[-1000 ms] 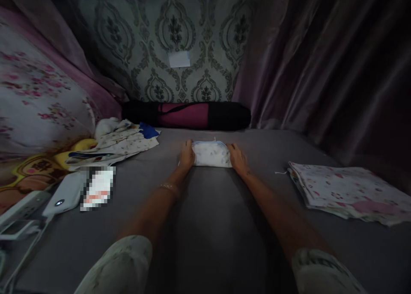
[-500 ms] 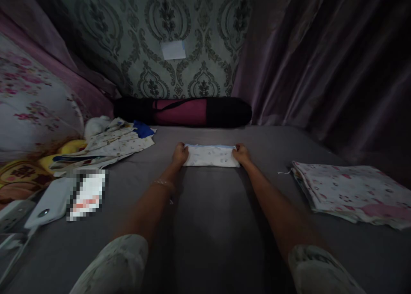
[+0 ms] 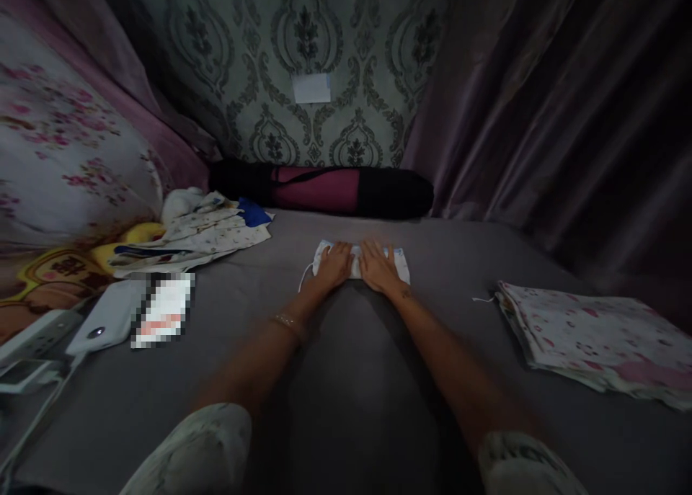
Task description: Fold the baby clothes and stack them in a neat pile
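Observation:
A folded white cloth [image 3: 402,266] with a faint print and a blue edge lies on the grey sheet [image 3: 346,380] in front of me. My left hand [image 3: 334,263] rests on its left half, fingers stretched out flat. Beside it, my right hand [image 3: 377,266] presses on the right half with its fingers spread. The hands are close together and cover most of the cloth's middle. From the cloth's left end a thin white cord [image 3: 303,275] hangs onto the sheet.
At the right lies a stack of folded printed cloth [image 3: 589,333]. Rumpled printed clothes [image 3: 210,232], a white power bank [image 3: 108,316] and a power strip [image 3: 43,336] are on the left. A black and pink long bag [image 3: 318,189] lies along the wall.
Both hands have let go of the cloth's two ends and moved inward, now lying flat on top of it. The view has shifted slightly to the left.

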Action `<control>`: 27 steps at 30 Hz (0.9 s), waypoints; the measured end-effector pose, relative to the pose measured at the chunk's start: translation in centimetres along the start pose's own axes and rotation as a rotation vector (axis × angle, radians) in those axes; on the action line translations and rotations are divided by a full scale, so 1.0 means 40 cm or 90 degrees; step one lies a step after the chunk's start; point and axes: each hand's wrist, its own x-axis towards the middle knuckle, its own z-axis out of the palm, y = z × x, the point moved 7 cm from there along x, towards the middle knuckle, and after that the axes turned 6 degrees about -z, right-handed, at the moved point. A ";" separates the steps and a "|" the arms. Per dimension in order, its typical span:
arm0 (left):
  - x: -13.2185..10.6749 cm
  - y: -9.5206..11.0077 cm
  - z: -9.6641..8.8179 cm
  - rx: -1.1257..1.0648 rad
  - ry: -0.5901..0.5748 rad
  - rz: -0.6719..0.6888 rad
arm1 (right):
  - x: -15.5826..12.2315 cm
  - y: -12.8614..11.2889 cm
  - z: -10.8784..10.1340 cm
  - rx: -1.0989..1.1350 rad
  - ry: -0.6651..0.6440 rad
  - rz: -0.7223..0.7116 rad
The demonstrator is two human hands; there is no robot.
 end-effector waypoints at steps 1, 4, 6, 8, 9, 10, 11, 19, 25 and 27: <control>-0.003 0.008 0.006 0.026 -0.014 0.009 | 0.003 -0.021 0.010 -0.003 -0.026 -0.020; -0.007 0.005 0.014 0.081 -0.042 0.015 | 0.015 -0.039 0.026 -0.008 -0.062 -0.027; -0.008 -0.003 0.013 0.101 -0.044 0.026 | 0.021 -0.035 0.032 -0.011 -0.067 -0.028; -0.009 -0.012 0.013 0.109 -0.044 0.034 | 0.024 -0.029 0.041 -0.009 -0.073 -0.027; -0.009 -0.017 0.017 0.110 -0.051 0.035 | 0.023 -0.025 0.048 -0.002 -0.081 -0.021; -0.010 -0.022 0.023 0.108 -0.063 0.035 | 0.021 -0.019 0.056 0.008 -0.091 -0.011; -0.010 -0.027 0.031 0.105 -0.078 0.033 | 0.019 -0.014 0.064 0.019 -0.099 0.002; 0.000 -0.045 0.064 0.088 -0.150 0.013 | 0.016 -0.001 0.088 0.050 -0.118 0.032; -0.005 -0.037 0.036 0.088 -0.124 0.019 | 0.024 0.014 0.084 0.079 -0.153 0.036; -0.007 -0.040 0.022 0.103 -0.080 0.016 | 0.023 0.028 0.074 0.055 -0.136 0.043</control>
